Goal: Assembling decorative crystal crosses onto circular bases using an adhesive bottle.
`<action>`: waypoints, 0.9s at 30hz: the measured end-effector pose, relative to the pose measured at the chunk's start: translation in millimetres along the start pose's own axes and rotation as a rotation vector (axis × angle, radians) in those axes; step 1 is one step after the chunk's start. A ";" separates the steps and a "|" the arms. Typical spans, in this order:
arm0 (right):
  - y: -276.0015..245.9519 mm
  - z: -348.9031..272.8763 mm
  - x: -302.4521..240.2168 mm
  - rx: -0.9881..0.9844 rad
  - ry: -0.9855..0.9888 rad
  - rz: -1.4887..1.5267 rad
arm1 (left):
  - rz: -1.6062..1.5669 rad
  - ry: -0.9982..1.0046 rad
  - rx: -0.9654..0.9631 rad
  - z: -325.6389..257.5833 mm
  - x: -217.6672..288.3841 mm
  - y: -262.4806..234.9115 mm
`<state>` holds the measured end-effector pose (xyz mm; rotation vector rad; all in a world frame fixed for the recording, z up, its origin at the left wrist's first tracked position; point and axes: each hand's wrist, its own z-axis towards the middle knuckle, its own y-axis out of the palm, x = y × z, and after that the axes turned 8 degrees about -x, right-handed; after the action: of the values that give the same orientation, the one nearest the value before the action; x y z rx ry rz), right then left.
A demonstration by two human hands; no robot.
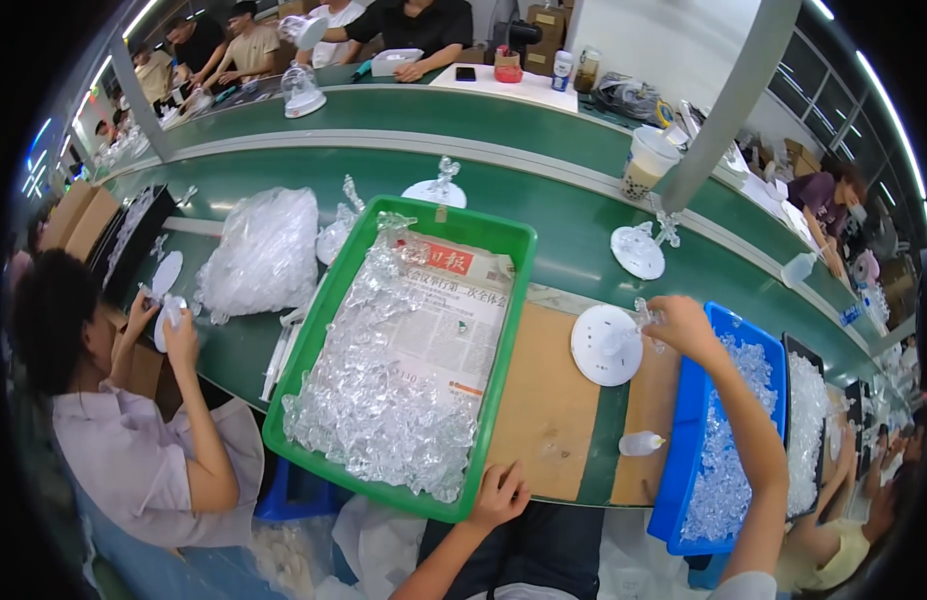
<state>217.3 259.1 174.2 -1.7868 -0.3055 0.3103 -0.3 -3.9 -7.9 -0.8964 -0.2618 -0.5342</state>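
Observation:
My right hand (681,325) pinches a clear plastic figure piece (644,315), which stands at the right side of a round white disc (606,345) with small dark holes. The disc rests over brown board on the bench. My left hand (499,495) rests at the bench's near edge, fingers loosely bent and apart, against the lower right corner of a green tray (525,290). Clear plastic pieces (384,430) heap up in that tray over a newspaper (454,330). A small white squeeze bottle (641,443) lies below the disc.
Beside my right forearm is a blue bin (667,500) of clear pieces. White discs with clear figures (639,252) stand farther back, near a drink cup (651,160). A bulging plastic bag (259,250) lies left of the tray. A co-worker (134,440) holds white discs at left; others work around.

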 end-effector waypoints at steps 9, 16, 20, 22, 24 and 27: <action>-23.7 -23.4 -116.4 -0.318 -0.807 0.084 | -0.149 -0.037 -0.303 32.4 2.3 -17.1; 6.3 126.6 -251.5 -0.104 -0.663 -0.070 | -0.032 -0.038 -0.295 29.0 6.8 -4.8; 35.7 153.0 -294.6 -0.185 -0.513 -0.197 | -0.026 -0.106 -0.309 31.2 12.0 -1.8; 37.0 150.7 -294.4 -0.192 -0.491 -0.181 | -0.013 -0.123 -0.312 34.8 15.7 -1.2; 37.1 151.6 -263.3 -0.215 -0.497 -0.260 | -0.006 -0.140 -0.302 39.2 22.5 -1.4; -1.1 107.8 -212.8 -0.208 -0.701 0.055 | -0.162 -0.189 -0.263 35.3 23.3 -10.6</action>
<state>-20.1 278.4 160.7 -1.8402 -0.8058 0.9767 13.5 11.1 30.6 -1.1902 -0.4463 -0.6446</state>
